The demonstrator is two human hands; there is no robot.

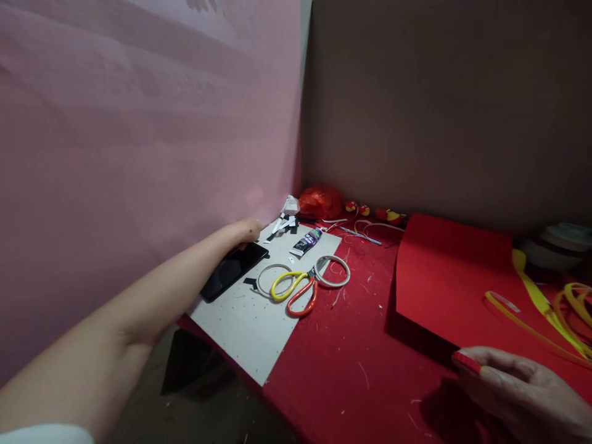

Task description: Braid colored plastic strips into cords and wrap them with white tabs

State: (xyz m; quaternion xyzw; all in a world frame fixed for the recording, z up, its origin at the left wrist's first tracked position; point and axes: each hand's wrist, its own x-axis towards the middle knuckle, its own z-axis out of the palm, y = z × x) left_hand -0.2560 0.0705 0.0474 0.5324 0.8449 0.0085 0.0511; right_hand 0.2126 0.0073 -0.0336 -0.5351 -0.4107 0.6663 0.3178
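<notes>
My left hand reaches over the far edge of a black phone on a pale board; its fingers are mostly hidden behind the wrist. My right hand, at the lower right, pinches a small red ribbed piece between thumb and finger. Scissors with one yellow and one red handle lie across the board's edge, with grey-white rings beside and over them. A purple glue tube rests behind the scissors. Red sheet lies beyond my right hand.
Yellow and orange strips curl at the right. Black and white scraps, a red plastic bag and small red-yellow pieces sit at the back of the red table. A pink sheet rises at the left.
</notes>
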